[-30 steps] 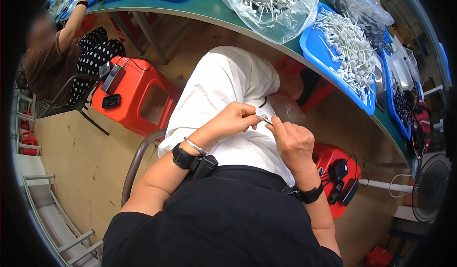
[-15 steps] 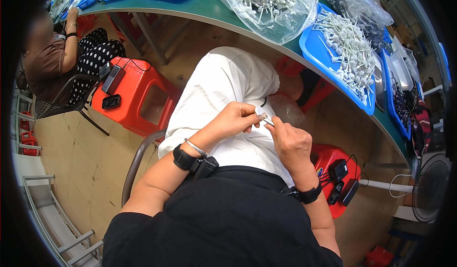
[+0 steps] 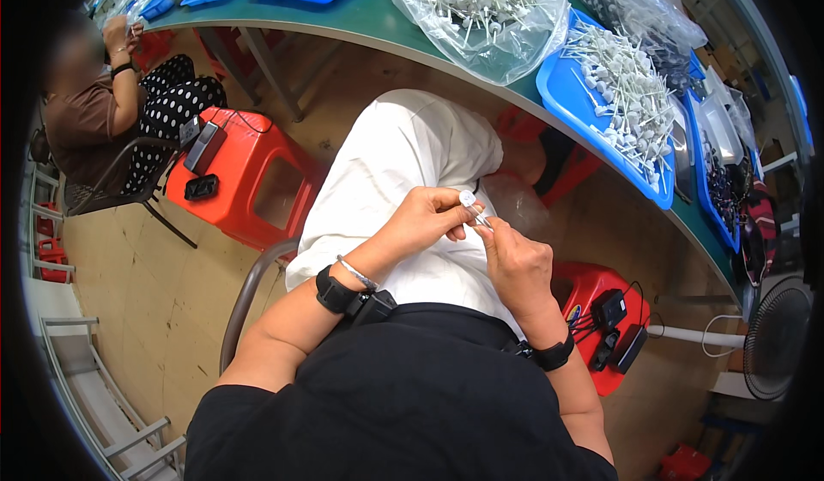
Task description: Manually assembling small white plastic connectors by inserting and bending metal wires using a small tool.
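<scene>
Over my lap, my left hand (image 3: 432, 215) pinches a small white round-headed piece (image 3: 467, 198) between thumb and fingertips. Its head faces up, and a thin pale stem runs toward the other hand. Close by on the right, my right hand (image 3: 518, 262) is closed around a thin silvery tool (image 3: 484, 222), whose tip meets the stem. Most of that tool is hidden in the fingers, so its exact kind cannot be told. Both hands are above the white trousers (image 3: 403, 151), fingertips a short gap apart.
A blue tray (image 3: 562, 86) of similar white stemmed pieces lies on the green table (image 3: 421, 39), beside a clear bag (image 3: 515, 65) of more. Red stools (image 3: 232, 193) flank me; the right one holds black devices (image 3: 609, 309). A fan (image 3: 777, 339) stands at right, a seated co-worker (image 3: 86, 121) at left.
My right hand has shifted slightly left and down, and the white piece's head has tilted more upward. The co-worker at left has raised a hand from the table edge.
</scene>
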Tool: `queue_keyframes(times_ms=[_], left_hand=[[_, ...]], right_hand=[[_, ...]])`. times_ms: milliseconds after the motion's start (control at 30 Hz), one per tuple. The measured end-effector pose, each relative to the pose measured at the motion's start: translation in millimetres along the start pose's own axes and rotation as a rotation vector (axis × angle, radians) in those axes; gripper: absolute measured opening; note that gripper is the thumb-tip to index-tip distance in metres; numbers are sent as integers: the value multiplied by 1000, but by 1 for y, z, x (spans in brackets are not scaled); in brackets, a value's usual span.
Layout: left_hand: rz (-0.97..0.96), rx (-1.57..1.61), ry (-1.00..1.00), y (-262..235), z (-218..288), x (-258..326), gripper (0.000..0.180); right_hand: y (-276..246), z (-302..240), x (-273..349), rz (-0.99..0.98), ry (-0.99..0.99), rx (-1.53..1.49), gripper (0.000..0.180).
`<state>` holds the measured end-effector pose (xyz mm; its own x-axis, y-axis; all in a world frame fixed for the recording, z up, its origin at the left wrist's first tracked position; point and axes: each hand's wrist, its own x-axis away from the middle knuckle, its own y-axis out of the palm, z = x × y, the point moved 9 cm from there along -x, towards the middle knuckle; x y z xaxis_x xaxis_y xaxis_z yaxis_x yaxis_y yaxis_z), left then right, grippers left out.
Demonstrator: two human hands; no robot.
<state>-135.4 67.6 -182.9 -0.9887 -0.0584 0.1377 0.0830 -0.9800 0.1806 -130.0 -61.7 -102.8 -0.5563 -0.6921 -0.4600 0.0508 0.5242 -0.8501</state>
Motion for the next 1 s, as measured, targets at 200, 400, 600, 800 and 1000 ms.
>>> queue_keyframes(times_ms=[200, 400, 600, 800, 1000], left_hand=[[31, 30, 27, -2, 4, 2, 23], [30, 13, 24, -3, 5, 1, 22], [51, -9, 20, -5, 2, 1, 22], [74, -48, 27, -6, 3, 1, 20], [89, -71, 67, -8, 2, 1, 20]], right_hand=[[-7, -1, -2, 85, -32, 9, 19], [-4, 0, 0, 54, -33, 7, 21], [-4, -7, 0, 38, -105, 159, 25], [-5, -11, 0, 35, -156, 267, 27], [0, -2, -1, -25, -68, 87, 20]])
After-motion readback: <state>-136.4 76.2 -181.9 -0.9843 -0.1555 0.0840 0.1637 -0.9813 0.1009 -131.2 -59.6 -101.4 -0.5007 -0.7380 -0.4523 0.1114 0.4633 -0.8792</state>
